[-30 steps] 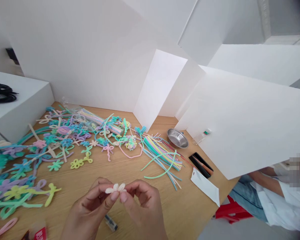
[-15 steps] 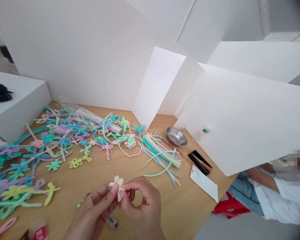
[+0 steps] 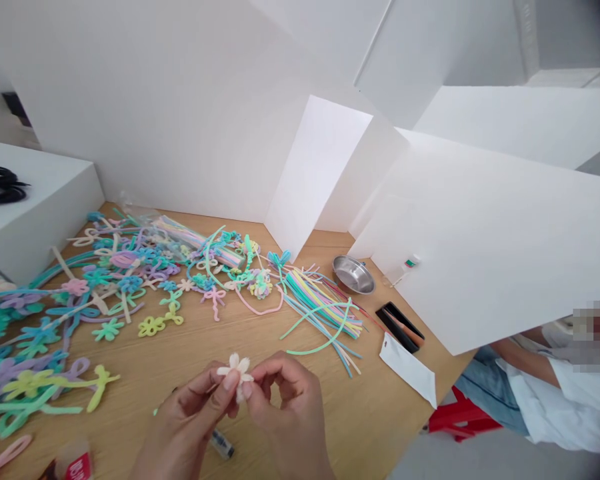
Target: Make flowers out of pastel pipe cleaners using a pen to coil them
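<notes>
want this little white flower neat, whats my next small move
I'd probably ease the lower petal outward, level with the others. Your left hand and right hand already pinch the white pipe-cleaner flower near its middle, and that petal seems to hang lower, though your fingers partly hide it.

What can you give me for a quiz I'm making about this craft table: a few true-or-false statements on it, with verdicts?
1. The left hand and right hand both pinch a small white pipe-cleaner flower. True.
2. The steel bowl stands left of the coloured pipe-cleaner shapes. False: it stands to their right.
3. Straight pastel pipe cleaners lie in a loose bundle on the wooden table. True.
4. The red stool stands on the tabletop. False: it stands on the floor beyond the table's edge.
</notes>
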The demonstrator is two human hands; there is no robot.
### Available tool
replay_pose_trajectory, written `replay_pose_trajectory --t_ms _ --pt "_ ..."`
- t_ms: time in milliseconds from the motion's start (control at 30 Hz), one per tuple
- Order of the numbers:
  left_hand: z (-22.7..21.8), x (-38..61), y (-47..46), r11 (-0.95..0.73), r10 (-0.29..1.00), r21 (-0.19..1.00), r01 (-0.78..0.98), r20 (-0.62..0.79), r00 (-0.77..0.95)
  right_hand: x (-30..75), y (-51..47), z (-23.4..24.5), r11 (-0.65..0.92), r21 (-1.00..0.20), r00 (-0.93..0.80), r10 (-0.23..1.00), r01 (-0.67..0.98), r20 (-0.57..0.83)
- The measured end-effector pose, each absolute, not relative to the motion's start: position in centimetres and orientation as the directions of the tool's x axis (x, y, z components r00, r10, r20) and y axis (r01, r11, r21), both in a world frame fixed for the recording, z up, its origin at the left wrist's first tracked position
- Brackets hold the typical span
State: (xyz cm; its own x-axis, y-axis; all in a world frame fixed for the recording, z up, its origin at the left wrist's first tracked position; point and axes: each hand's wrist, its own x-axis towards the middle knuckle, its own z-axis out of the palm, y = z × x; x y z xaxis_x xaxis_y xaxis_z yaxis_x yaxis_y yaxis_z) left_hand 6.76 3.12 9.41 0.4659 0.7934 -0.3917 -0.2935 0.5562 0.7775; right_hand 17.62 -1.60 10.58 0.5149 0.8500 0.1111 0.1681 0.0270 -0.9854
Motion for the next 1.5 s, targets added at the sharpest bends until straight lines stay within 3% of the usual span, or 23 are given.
replay_pose_trajectory --t_ms 100,267,500,633,800,933,1133,1200,1267,1367,1500 --pt "10.0 6.8 3.2 0.599 0.748 0.753 -0.272 -0.406 0.525 18.5 -1.8 11.2 0.084 -0.958 0.441 0.874 0.275 0.203" --pt "10.3 6.5 3.6 0.501 0.748 0.854 -0.141 -0.345 0.567 21.4 -1.7 13.5 -0.043 -0.997 0.190 0.981 0.062 -0.031" --pt "10.1 6.6 4.1 0.403 0.693 0.914 -0.046 -0.271 0.669 23.2 -1.2 15.7 -0.094 -0.929 0.027 0.996 0.357 -0.090" --pt "9.9 6.7 4.0 0.426 0.663 0.904 -0.038 -0.284 0.692 23.3 -1.1 16.4 -0.064 -0.903 -0.019 0.997 0.425 -0.080" --pt "9.4 6.8 4.0 0.433 0.680 0.901 -0.032 -0.303 0.668 23.3 -0.9 16.7 -0.074 -0.891 -0.036 0.994 0.447 -0.100" --pt "9.2 6.8 4.0 0.277 0.788 0.959 -0.067 -0.186 0.587 22.8 -0.9 16.2 -0.123 -0.894 0.037 0.992 0.430 -0.119" --pt "8.7 6.4 3.4 0.026 0.890 1.000 -0.013 -0.017 0.456 21.3 -0.5 14.5 -0.304 -0.943 0.162 0.946 0.131 -0.283" --pt "8.4 6.2 3.4 -0.008 0.905 1.000 0.005 0.005 0.426 21.2 -0.5 14.5 -0.260 -0.943 0.170 0.959 0.207 -0.227" --pt "8.2 6.0 3.6 -0.043 0.895 0.999 0.030 0.025 0.446 21.2 -0.7 15.0 -0.162 -0.898 0.170 0.980 0.408 -0.099" --pt "8.0 5.9 3.7 -0.117 0.867 0.989 0.088 0.059 0.495 21.2 -0.8 16.0 -0.041 -0.760 0.102 0.994 0.648 0.034" --pt "7.9 5.8 3.5 -0.232 0.873 0.951 0.203 0.112 0.475 21.0 -0.6 16.4 0.002 -0.599 0.059 0.995 0.801 0.081"
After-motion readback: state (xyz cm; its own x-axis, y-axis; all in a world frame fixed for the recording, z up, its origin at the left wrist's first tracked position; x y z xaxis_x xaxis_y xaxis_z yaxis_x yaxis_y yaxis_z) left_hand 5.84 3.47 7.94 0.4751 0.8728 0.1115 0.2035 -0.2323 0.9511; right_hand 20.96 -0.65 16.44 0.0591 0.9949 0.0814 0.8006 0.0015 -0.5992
